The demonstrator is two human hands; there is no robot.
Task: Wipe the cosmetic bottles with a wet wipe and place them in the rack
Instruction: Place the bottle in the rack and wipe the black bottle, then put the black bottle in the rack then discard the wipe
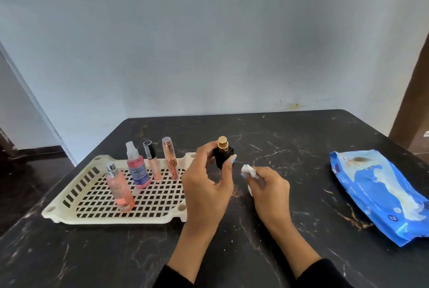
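My left hand (206, 183) grips a small black bottle with a gold cap (223, 153), held upright just right of the rack. A crumpled white wet wipe (249, 171) is bunched in my right hand (270, 189), close beside the black bottle but apart from it. The cream plastic rack (76, 185) lies on the left of the table. Standing in it are a pink bottle with a silver cap (119, 189), a pink spray bottle with a blue label (137, 167), a slim tube with a black cap (153, 163) and a peach tube with a clear cap (170, 162).
A blue pack of wet wipes (380, 197) lies at the right of the dark marbled table (290, 148). A pale wall rises behind the table's far edge. A dark floor drops away past the table's left edge.
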